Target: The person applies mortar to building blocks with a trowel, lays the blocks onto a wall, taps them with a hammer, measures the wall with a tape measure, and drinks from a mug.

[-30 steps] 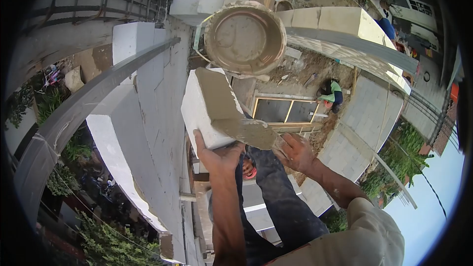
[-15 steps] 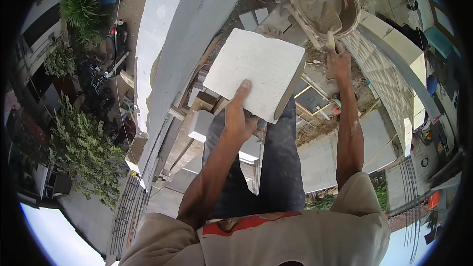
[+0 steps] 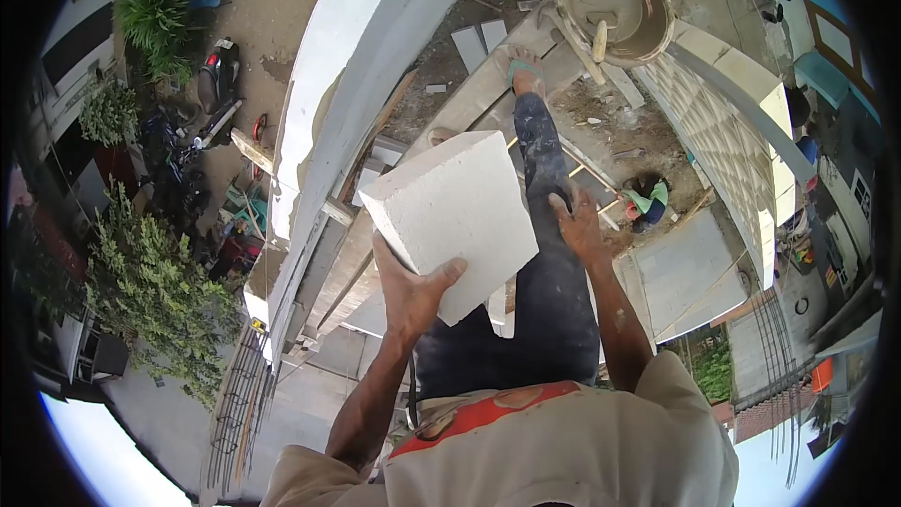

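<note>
A white aerated concrete block (image 3: 460,221) is in the grip of my left hand (image 3: 413,291), thumb across its face and fingers along its left side. The block is tilted in front of my legs. My right hand (image 3: 582,230) holds nothing; its fingers are apart beside my dark trouser leg (image 3: 542,160), near the knee. Farther off, a round bucket (image 3: 668,33) of grey mortar stands on the planks. In it rests a trowel (image 3: 600,39), its handle toward me and its blade partly sunk in the mortar.
A tall white-topped wall (image 3: 324,66) runs along the left. Wooden planks (image 3: 460,113) lie under my sandalled foot. Far below, a person in green (image 3: 648,202) is bent over. A patterned block wall (image 3: 718,122) rises on the right. Rebar (image 3: 239,399) sticks out lower left.
My right hand has let go of the trowel, now left in the bucket, and come back to my leg. The block has turned and moved lower left in my left hand.
</note>
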Motion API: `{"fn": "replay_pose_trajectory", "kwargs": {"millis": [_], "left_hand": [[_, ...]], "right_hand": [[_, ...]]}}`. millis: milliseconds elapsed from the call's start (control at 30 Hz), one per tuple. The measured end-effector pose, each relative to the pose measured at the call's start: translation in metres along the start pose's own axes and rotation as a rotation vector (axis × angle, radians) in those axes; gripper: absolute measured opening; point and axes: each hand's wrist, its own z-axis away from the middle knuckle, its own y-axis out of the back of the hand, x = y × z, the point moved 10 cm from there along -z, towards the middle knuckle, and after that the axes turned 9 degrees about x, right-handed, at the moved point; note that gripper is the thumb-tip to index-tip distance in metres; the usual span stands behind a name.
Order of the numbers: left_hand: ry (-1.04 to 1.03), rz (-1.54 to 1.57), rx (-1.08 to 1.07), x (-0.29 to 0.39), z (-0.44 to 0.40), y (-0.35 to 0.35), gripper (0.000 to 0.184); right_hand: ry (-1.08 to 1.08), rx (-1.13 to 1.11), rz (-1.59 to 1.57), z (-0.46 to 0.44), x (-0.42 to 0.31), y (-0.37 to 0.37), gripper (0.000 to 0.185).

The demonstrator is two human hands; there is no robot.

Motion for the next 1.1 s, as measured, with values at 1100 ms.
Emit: {"fn": "replay_pose_trajectory", "kwargs": {"millis": [1100], "left_hand": [[-0.943, -0.769, 0.257, 0.457, -0.138, 0.105, 0.113]], "right_hand": [[0.091, 0.052, 0.241, 0.026, -0.035, -0.002, 0.052]]}}
